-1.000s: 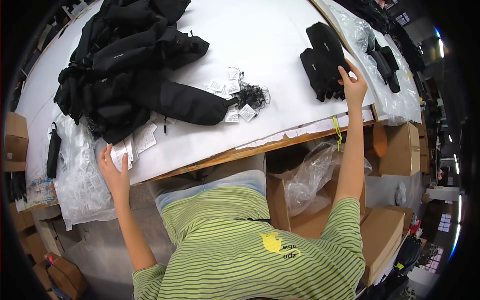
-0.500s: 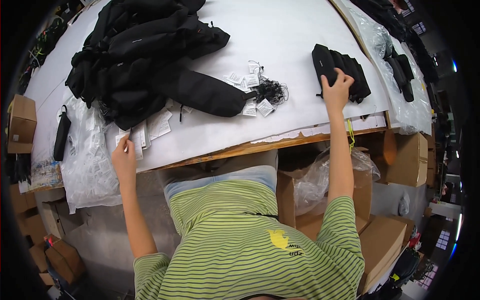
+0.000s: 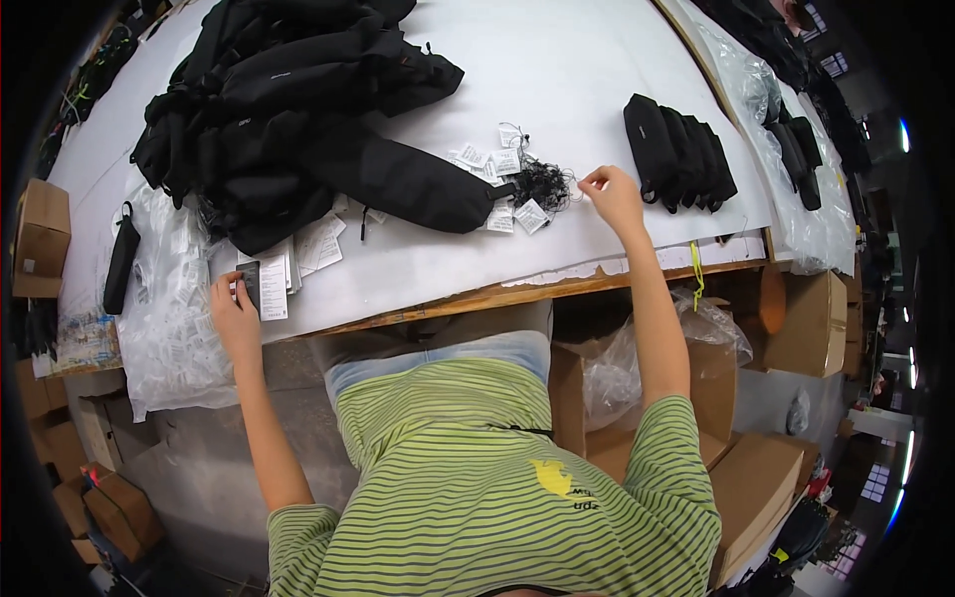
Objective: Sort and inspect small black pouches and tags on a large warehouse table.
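the landmark here is the tangle of black tag strings (image 3: 542,184) lying on the white tabletop (image 3: 597,80). the right hand (image 3: 612,194) sits just to the right of that tangle, fingertips pinched together near its edge, apparently on a single string, though the string itself is too fine to make out. small white hang tags (image 3: 502,164) lie scattered just left of the tangle, some touching it. further left, a long black pouch (image 3: 418,184) points its end at the tangle, and behind it rises a heap of black bags (image 3: 279,90). to the right of the tangle, past the right hand, stands a neat row of folded black pouches (image 3: 681,149).

well away to the lower left of the tangle, at the table's near edge, the left hand (image 3: 234,308) presses on a stack of paper tags (image 3: 269,284), fingers closed over a dark card on top; whether it grips or only steadies it, i cannot tell.

the step in hand looks like drawing one string loose. the next move likely calls for a clean pull clear of the knot, so neighbouring strings do not drag along, and a tag brought to meet it.
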